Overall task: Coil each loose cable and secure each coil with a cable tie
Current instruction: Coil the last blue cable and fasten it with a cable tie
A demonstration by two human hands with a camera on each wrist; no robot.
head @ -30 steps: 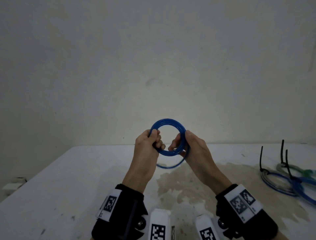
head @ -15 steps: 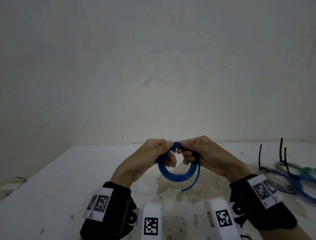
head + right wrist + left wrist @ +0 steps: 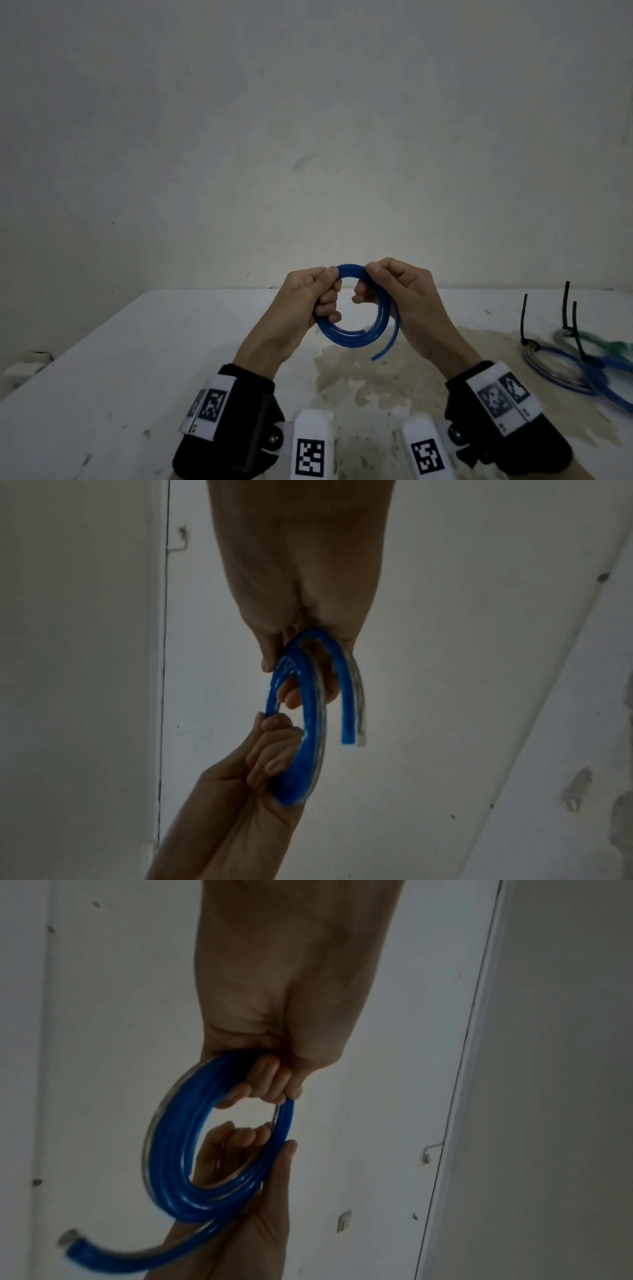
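Blue and glossy, the cable (image 3: 352,334) you are working on is wound into a round coil of several turns, and you hold it up in the air above the white table (image 3: 137,359), in front of the pale wall (image 3: 308,120). Your left hand (image 3: 305,301) grips the coil's left side, fingers curled through the ring and thumb pressing near its top. Your right hand (image 3: 404,298) grips the right side the same way, fingers hooked inside the loop and thumb on the outer edge. The two thumbs nearly meet at the top of the ring.

One loose end (image 3: 385,347) hangs free of the coil on the lower right, curving down below your right palm. In the right wrist view that end (image 3: 351,723) shows cut flat, apart from the main turns. In the left wrist view the turns (image 3: 178,1150) lie side by side, slightly fanned.

A brownish stain (image 3: 370,377) marks the table beneath your hands. Well to your right, other coils (image 3: 561,366) lie on the surface, blue and green, with black cable ties (image 3: 567,305) standing upright from them.
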